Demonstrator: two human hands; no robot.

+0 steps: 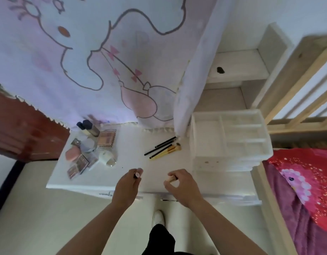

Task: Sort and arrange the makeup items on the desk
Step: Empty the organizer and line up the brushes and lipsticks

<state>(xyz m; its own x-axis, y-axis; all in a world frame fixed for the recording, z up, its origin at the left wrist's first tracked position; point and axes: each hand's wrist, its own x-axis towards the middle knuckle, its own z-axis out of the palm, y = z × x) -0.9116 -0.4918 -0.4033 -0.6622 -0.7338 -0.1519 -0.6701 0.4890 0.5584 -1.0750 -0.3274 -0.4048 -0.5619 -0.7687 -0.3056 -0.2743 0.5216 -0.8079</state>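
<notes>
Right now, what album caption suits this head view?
Left hand holding a pink-tipped tube, right hand a beige stick, over the white desk beside brushes and organizer.

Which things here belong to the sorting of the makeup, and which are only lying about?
For the job: brushes, pink sponge, palettes, white jar, dark-capped bottles, white organizer, tube in left hand, beige item in right hand.

Just lying about: cartoon curtain, red blanket, wooden bed frame, white shoe.

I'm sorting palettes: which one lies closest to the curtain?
The peach-toned palette, beside the dark-capped bottles; the darker palettes lie nearer the front of the desk.
</notes>
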